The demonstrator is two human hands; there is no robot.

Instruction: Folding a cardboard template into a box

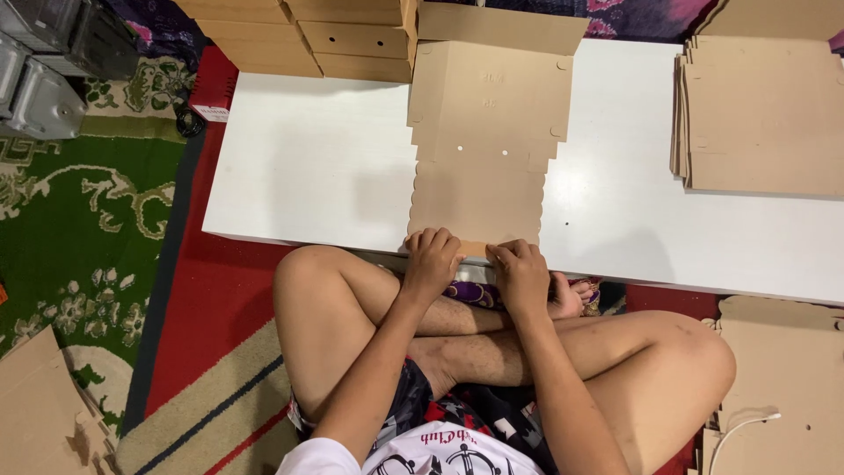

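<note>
Gripping the near edge of the cardboard (483, 132), both hands (432, 255) (519, 264) sit level; its long axis runs up-frame across the surface (308, 158).

Cardboard blank (482, 132) mid-table (308, 158), flat stack (760, 114) to its right, folded boxes (299, 35) behind-left.

cardboard stack (760, 123), folded boxes (299, 35), green rug (79, 211)

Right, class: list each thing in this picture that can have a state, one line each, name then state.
flat box blank: unfolded, lying on the white table, near edge under both hands
left hand: pressing the blank's near edge
right hand: pressing the same edge
stack of blanks: flat, piled
made-up boxes: folded, stacked
</note>
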